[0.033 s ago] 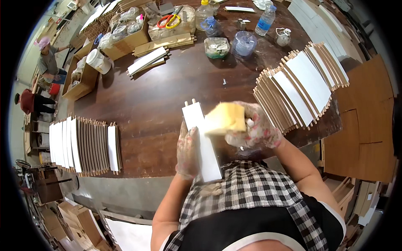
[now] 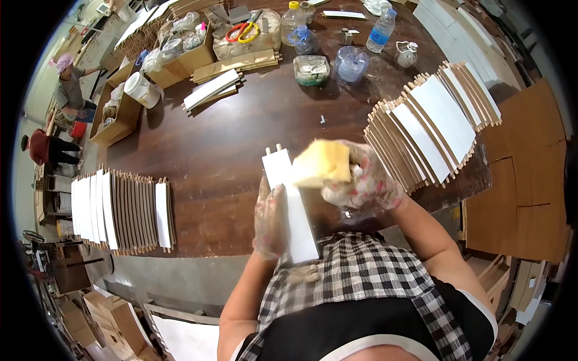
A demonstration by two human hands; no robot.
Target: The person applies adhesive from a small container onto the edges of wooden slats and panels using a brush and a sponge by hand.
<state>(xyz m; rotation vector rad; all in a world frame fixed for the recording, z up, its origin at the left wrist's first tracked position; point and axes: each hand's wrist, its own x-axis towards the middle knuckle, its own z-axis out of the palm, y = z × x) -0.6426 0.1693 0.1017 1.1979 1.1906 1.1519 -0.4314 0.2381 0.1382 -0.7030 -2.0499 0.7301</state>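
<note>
A narrow white board (image 2: 296,219) with two wooden dowels at its far end lies lengthwise before me, its near end at my apron. My left hand (image 2: 269,219), in a stained patterned glove, grips the board's left edge with the thumb along its top. In my gloved right hand (image 2: 361,180) is a yellow sponge block (image 2: 321,163), which covers part of the board's right side. Whether the sponge touches the board I cannot tell. The fingers beneath the sponge are partly hidden.
Stacked doweled boards stand at the left (image 2: 129,210) and right (image 2: 430,123) of the brown table (image 2: 205,210). Farther back are a white bucket (image 2: 142,90), scissors (image 2: 242,32), a plastic tub (image 2: 312,70) and a water bottle (image 2: 381,31). Two people (image 2: 71,90) stand at the far left.
My right hand and the sponge have shifted slightly up and to the left. The board and my left hand look nearly unchanged.
</note>
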